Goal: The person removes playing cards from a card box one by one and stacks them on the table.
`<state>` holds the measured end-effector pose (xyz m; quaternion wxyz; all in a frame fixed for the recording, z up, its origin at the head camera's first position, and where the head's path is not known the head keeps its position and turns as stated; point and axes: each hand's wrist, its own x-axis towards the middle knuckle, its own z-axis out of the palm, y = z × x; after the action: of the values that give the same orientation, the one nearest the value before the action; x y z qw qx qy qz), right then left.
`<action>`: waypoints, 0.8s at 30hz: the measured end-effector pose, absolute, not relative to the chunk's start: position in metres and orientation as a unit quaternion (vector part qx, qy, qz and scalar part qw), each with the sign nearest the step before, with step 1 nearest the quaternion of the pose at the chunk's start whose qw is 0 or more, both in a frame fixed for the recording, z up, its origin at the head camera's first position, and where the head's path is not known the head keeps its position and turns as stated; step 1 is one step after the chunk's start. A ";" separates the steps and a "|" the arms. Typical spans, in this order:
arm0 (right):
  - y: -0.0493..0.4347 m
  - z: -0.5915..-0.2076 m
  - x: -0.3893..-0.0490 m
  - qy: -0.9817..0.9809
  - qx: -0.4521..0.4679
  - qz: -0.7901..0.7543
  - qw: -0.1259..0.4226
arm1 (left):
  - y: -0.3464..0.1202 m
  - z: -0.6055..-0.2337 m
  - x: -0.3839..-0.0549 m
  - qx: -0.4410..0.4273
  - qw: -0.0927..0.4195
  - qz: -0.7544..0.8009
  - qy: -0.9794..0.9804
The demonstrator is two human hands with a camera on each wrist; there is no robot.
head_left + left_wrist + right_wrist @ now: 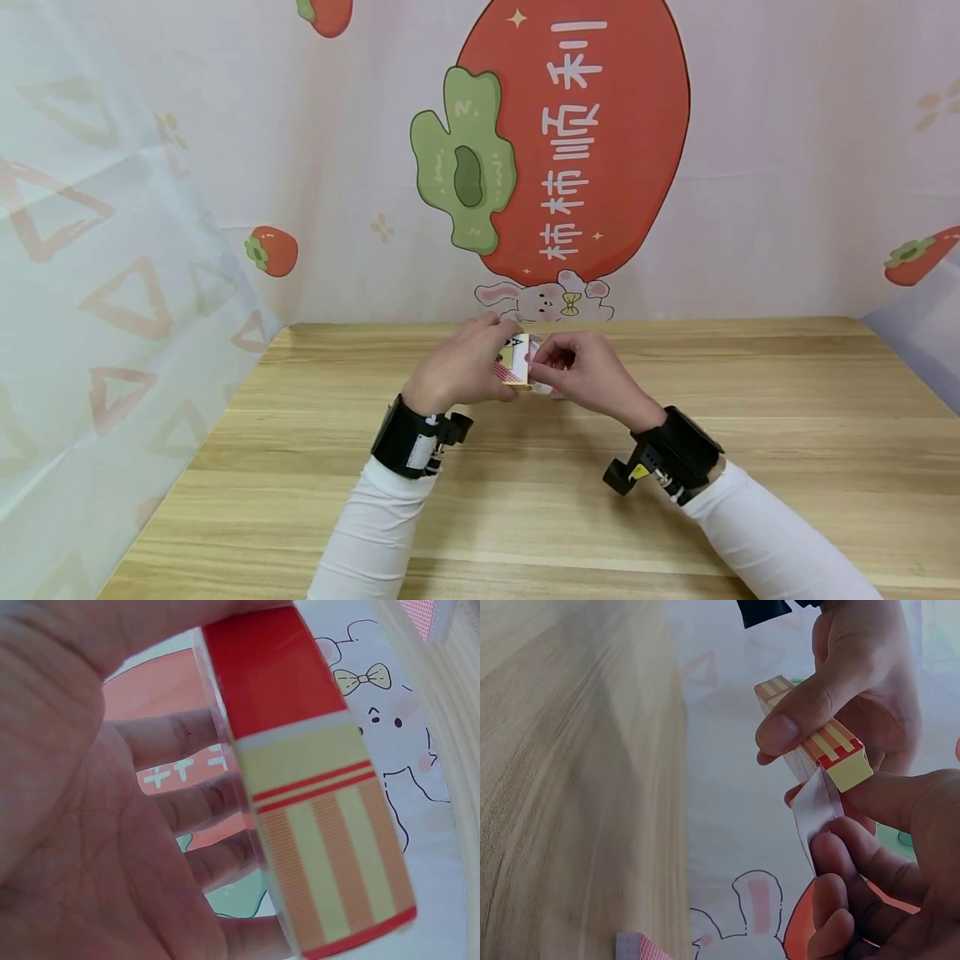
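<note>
My left hand (467, 360) grips a playing card box (513, 363) above the far part of the table. An ace shows on the box's face. In the left wrist view, the box's red, cream and orange-striped side (300, 780) faces the camera, with fingers behind it. At the box's end, my right hand (588, 371) pinches the white flap (815, 808), which stands folded out. The right thumb touches the box's cream end. Whether cards are inside is hidden.
A deck with a pink patterned side (641, 946) lies on the wooden table (517, 500), mostly hidden behind the right hand in the head view. Behind the table's far edge hangs a printed cloth (360, 150) with a large persimmon and a rabbit.
</note>
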<state>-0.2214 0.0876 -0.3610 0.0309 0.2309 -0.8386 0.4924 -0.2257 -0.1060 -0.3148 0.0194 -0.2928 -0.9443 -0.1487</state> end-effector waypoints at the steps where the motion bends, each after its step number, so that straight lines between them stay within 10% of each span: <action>1: 0.088 -0.361 -0.221 -0.841 0.227 0.491 0.031 | -0.106 -0.315 -0.225 -0.294 0.018 -0.149 -0.944; 24: 0.093 -0.360 -0.224 -0.868 0.177 0.464 -0.024 | -0.105 -0.315 -0.226 -0.309 0.014 -0.152 -0.939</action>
<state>-0.2238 0.0931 -0.3599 -0.0241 0.1769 -0.8676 0.4641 -0.2263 -0.1051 -0.3154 0.0136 -0.3087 -0.9388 -0.1523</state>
